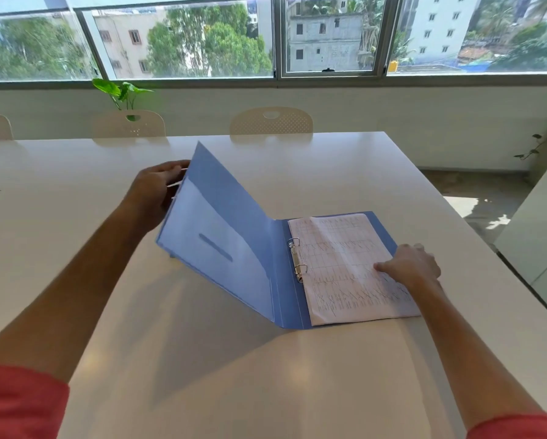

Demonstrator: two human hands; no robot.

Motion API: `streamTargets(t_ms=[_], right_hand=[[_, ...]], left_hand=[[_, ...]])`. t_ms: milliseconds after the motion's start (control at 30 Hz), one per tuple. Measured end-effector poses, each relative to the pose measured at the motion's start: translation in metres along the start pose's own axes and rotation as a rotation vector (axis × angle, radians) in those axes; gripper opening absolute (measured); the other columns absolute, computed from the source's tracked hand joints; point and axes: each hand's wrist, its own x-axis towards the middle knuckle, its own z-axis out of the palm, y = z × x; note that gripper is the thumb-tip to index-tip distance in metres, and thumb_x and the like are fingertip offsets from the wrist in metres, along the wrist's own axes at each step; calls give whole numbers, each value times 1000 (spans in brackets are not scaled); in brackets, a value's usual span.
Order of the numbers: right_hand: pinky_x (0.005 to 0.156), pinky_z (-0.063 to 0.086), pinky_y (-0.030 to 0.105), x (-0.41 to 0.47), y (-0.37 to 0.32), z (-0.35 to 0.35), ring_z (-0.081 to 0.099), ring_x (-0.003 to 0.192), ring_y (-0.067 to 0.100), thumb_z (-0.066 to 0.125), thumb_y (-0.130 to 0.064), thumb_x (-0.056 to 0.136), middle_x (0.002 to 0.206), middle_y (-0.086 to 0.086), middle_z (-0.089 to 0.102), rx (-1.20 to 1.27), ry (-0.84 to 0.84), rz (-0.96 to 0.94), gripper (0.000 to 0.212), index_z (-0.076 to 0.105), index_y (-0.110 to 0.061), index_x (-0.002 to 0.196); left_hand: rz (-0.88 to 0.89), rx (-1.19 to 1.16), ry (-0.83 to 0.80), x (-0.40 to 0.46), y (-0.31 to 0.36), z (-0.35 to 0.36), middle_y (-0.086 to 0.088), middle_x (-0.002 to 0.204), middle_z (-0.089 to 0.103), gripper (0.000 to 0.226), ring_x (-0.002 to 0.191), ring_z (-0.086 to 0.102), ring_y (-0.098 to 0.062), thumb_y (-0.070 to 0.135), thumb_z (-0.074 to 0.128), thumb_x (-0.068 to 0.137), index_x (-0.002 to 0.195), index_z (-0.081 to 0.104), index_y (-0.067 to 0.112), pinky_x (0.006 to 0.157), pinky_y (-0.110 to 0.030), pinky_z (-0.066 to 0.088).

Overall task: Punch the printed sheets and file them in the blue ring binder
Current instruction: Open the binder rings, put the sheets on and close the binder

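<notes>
The blue ring binder point(285, 299) lies on the white table point(107, 312) with its back cover flat. Its front cover point(234, 217) is raised at a slant, blurred. My left hand point(153, 193) grips the cover's outer left edge, fingers curled round it. Printed sheets point(338, 258) with grid tables sit on the two metal rings point(297, 258), which look closed. My right hand point(408, 264) rests on the right part of the sheets, thumb pointing left, fingers curled down onto the paper.
Beige chairs point(270, 122) stand along the table's far side under a wide window. A green plant point(120, 93) rises behind one chair. The table's right edge point(475, 217) drops to a floor gap beside another white surface point(538, 236).
</notes>
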Motion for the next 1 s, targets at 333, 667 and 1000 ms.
streamTargets(t_ms=[333, 667, 1000], right_hand=[[84, 47, 37, 0, 14, 0, 56, 108, 32, 59, -47, 88, 118, 16, 58, 30, 65, -110, 51, 59, -4, 116], [93, 41, 46, 16, 34, -38, 61, 107, 30, 34, -50, 99, 112, 15, 66, 701, -280, 118, 55, 58, -1, 109], [84, 44, 40, 38, 68, -55, 62, 76, 28, 25, -86, 77, 73, 12, 66, 970, -521, 209, 91, 62, -3, 87]], left_hand=[[48, -14, -252, -15, -23, 120, 4, 140, 53, 46, 130, 47, -18, 28, 59, 92, 137, 50, 27, 98, -37, 35], [-388, 193, -275, -34, -87, 180, -6, 137, 50, 71, 122, 49, -28, 46, 67, 83, 138, 41, 9, 93, -41, 41], [-362, 427, -181, -33, -114, 186, -7, 117, 58, 68, 98, 62, -27, 45, 78, 72, 120, 36, 18, 88, -46, 53]])
